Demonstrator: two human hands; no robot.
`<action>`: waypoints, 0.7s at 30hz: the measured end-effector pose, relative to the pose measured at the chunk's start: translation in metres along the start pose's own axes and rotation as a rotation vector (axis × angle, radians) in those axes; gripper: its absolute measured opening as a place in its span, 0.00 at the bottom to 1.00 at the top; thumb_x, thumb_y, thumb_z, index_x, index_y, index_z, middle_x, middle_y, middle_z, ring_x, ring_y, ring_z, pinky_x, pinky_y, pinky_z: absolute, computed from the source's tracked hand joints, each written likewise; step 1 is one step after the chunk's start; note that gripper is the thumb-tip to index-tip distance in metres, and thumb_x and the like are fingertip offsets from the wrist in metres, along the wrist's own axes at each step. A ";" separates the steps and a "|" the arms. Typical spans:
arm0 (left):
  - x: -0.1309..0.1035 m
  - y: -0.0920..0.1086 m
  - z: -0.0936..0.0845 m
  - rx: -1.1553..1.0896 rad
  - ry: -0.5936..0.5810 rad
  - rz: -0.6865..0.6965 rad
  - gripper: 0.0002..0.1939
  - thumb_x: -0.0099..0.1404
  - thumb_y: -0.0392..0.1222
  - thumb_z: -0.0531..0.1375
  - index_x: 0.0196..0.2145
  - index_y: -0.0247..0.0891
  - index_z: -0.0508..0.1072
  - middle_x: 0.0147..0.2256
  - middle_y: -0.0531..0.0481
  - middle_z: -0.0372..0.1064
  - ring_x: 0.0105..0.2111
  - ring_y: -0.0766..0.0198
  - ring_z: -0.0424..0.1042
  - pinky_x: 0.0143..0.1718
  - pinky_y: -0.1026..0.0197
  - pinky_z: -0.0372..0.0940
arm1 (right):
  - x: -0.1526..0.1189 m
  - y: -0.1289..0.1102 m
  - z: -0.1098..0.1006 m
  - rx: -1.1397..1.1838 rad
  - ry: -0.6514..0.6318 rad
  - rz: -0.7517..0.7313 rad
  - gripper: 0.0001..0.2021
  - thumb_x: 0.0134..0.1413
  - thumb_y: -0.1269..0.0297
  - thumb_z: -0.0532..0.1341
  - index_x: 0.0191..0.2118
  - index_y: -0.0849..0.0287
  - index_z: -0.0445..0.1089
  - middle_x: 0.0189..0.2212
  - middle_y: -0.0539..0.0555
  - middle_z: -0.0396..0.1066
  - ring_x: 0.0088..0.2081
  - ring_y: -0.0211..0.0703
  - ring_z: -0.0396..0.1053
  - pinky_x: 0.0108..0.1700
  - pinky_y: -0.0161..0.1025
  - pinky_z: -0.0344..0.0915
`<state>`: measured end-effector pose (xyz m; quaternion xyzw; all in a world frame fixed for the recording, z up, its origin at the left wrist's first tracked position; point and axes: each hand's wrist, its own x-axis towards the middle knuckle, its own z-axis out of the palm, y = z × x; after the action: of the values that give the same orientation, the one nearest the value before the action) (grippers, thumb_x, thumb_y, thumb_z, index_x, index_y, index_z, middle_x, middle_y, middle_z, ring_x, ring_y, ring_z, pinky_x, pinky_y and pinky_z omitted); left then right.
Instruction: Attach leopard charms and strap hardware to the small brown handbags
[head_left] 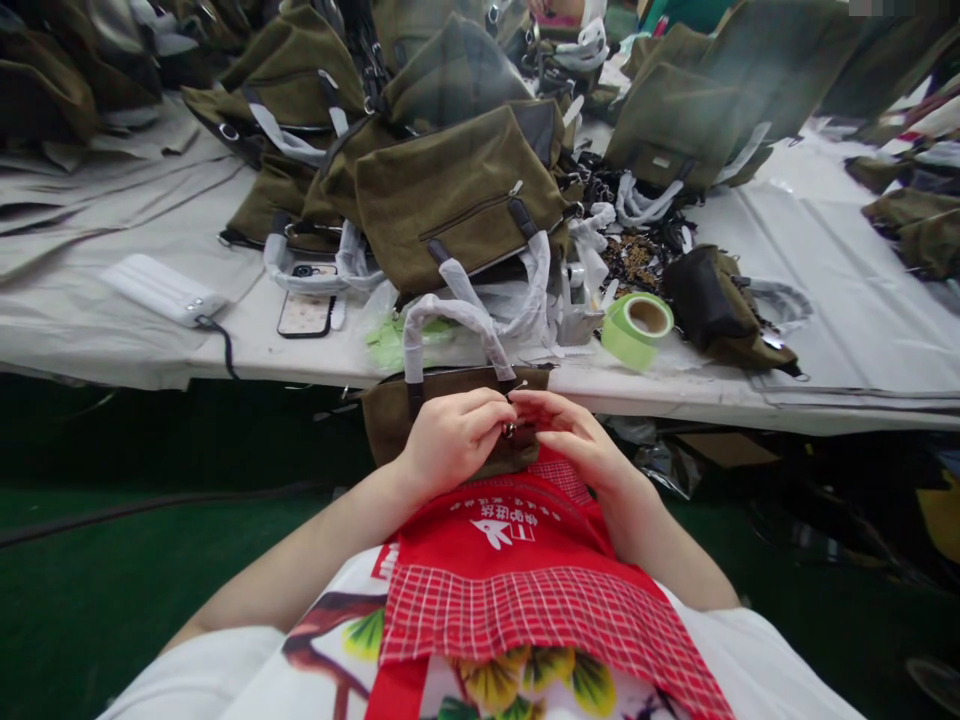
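Observation:
An olive handbag (386, 420) with a dark zip edge leans upright at the table's front edge, close to my body. Its white-wrapped handles (442, 308) stand up over the table. In front of the bag, my left hand (457, 435) is closed in a pinch. A small shiny metal piece (509, 430) shows by its fingertips; whether they grip it is unclear. My right hand (577, 435) meets the left from the other side, fingers stretched out and thumb apart. A thin pin-like bit (525, 384) sticks up above the fingertips.
Several olive bags (457, 200) are heaped behind. Along the front lie a white power bank (161, 288) with a cable, a phone (306, 312), a tape dispenser (577, 305), a green tape roll (637, 330) and a small dark bag (712, 305). Chains (637, 260) lie piled behind the tape.

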<state>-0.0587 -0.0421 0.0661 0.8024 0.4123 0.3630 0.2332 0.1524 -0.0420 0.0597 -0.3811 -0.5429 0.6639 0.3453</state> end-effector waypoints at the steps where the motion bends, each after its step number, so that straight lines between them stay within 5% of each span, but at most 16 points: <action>1: -0.001 0.000 -0.001 0.027 0.004 0.039 0.11 0.67 0.36 0.55 0.36 0.40 0.78 0.40 0.48 0.79 0.40 0.64 0.77 0.43 0.63 0.71 | 0.000 -0.001 0.000 0.012 0.003 0.006 0.23 0.54 0.54 0.65 0.55 0.53 0.72 0.48 0.55 0.76 0.49 0.50 0.73 0.55 0.48 0.68; 5: -0.002 0.001 0.001 -0.051 0.068 0.040 0.10 0.67 0.35 0.56 0.34 0.40 0.77 0.38 0.49 0.79 0.37 0.66 0.77 0.41 0.65 0.71 | 0.003 -0.005 0.005 -0.055 0.054 0.042 0.15 0.54 0.55 0.66 0.46 0.55 0.76 0.43 0.53 0.78 0.44 0.46 0.75 0.49 0.43 0.70; 11: 0.001 0.002 0.005 -0.157 0.136 -0.167 0.07 0.65 0.34 0.57 0.39 0.38 0.76 0.38 0.47 0.76 0.37 0.64 0.75 0.38 0.64 0.70 | 0.005 -0.004 0.012 -0.180 0.156 0.073 0.12 0.52 0.55 0.66 0.34 0.59 0.79 0.29 0.52 0.79 0.30 0.42 0.74 0.34 0.37 0.70; 17: 0.003 0.009 -0.002 -0.222 -0.035 -0.299 0.09 0.63 0.42 0.60 0.38 0.35 0.76 0.29 0.50 0.72 0.21 0.70 0.64 0.24 0.67 0.61 | 0.006 -0.001 0.008 -0.306 0.266 0.055 0.11 0.52 0.56 0.67 0.34 0.58 0.81 0.29 0.54 0.80 0.30 0.44 0.75 0.33 0.39 0.70; 21: 0.004 0.009 0.005 -0.266 -0.045 -0.376 0.08 0.61 0.43 0.62 0.32 0.35 0.77 0.26 0.50 0.72 0.21 0.70 0.62 0.23 0.67 0.59 | 0.005 -0.002 0.007 -0.292 0.263 0.024 0.09 0.52 0.57 0.67 0.34 0.57 0.80 0.30 0.54 0.80 0.31 0.45 0.76 0.35 0.40 0.72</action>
<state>-0.0496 -0.0442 0.0704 0.6815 0.4978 0.3464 0.4096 0.1445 -0.0405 0.0620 -0.5168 -0.5792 0.5267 0.3465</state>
